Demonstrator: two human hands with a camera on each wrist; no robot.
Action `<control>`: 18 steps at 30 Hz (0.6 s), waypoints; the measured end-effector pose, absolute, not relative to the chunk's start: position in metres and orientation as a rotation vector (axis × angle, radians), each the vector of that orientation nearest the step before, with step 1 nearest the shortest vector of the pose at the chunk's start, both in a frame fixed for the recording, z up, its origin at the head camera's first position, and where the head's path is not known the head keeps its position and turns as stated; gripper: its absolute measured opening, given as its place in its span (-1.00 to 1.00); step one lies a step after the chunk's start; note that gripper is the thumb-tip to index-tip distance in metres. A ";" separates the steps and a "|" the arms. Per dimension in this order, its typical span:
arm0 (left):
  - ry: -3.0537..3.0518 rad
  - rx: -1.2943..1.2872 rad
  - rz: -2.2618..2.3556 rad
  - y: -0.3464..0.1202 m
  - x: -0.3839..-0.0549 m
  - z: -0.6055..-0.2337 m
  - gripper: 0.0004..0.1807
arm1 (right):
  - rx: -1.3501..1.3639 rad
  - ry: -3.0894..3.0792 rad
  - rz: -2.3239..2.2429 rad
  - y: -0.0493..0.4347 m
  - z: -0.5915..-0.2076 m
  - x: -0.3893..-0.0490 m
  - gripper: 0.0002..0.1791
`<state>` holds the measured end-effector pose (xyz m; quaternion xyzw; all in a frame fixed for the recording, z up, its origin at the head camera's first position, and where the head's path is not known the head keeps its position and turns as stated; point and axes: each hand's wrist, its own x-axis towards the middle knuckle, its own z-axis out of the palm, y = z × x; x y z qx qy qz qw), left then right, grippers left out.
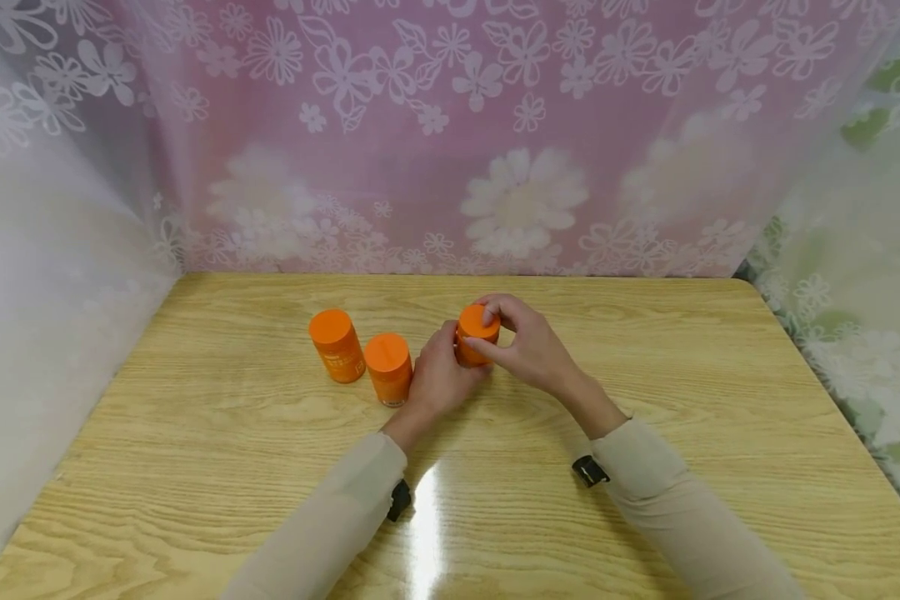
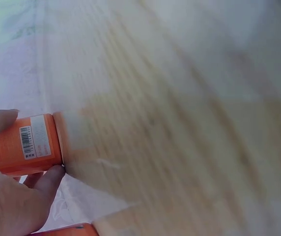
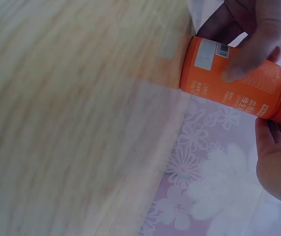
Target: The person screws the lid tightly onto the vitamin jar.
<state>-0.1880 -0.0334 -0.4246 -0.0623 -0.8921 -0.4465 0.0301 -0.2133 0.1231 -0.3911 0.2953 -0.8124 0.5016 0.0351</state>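
Both hands are on one orange bottle point(image 3: 219, 73) with a white barcode label, which stands upright on the table. My left hand point(image 1: 444, 375) grips its body from the left, with the thumb across the printed side in the right wrist view. From the right, my right hand point(image 1: 536, 348) holds the round orange lid point(image 1: 477, 319) between thumb and fingers. The lid sits on the bottle. Just left of my left hand is a second orange bottle point(image 1: 390, 375), upright and lidded. A third, similar orange bottle point(image 1: 337, 350) stands beyond it, a little farther back.
The wood-grain table point(image 1: 255, 467) runs back to a pink floral curtain point(image 1: 420, 167). Pale sheeting point(image 1: 60, 250) hangs at the left and a flowered one point(image 1: 855, 250) at the right. A bright reflection lies on the tabletop between the forearms.
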 end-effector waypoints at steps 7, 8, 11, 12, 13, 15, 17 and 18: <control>-2.723 -0.168 -1.473 -0.033 -0.189 -0.422 -0.43 | 0.889 -2.487 1.550 0.123 -0.393 -0.212 -0.71; -2.716 -0.162 -1.490 -0.034 -0.189 -0.422 -0.43 | 0.887 -2.488 1.557 0.123 -0.393 -0.212 -0.72; -2.703 -0.155 -1.526 -0.034 -0.189 -0.422 -0.43 | 0.882 -2.491 1.582 0.122 -0.389 -0.208 -0.72; -2.699 -0.157 -1.534 -0.034 -0.189 -0.422 -0.42 | 0.881 -2.501 1.583 0.121 -0.383 -0.205 -0.72; -2.697 -0.161 -1.539 -0.034 -0.189 -0.422 -0.42 | 0.888 -2.513 1.580 0.121 -0.382 -0.205 -0.72; -2.701 -0.166 -1.534 -0.034 -0.189 -0.423 -0.43 | 0.908 -2.553 1.556 0.123 -0.378 -0.207 -0.70; -2.704 -0.170 -1.532 -0.034 -0.189 -0.423 -0.43 | 0.936 -2.625 1.490 0.127 -0.372 -0.209 -0.69; -2.706 -0.172 -1.534 -0.034 -0.189 -0.423 -0.43 | 0.960 -2.657 1.445 0.130 -0.371 -0.213 -0.69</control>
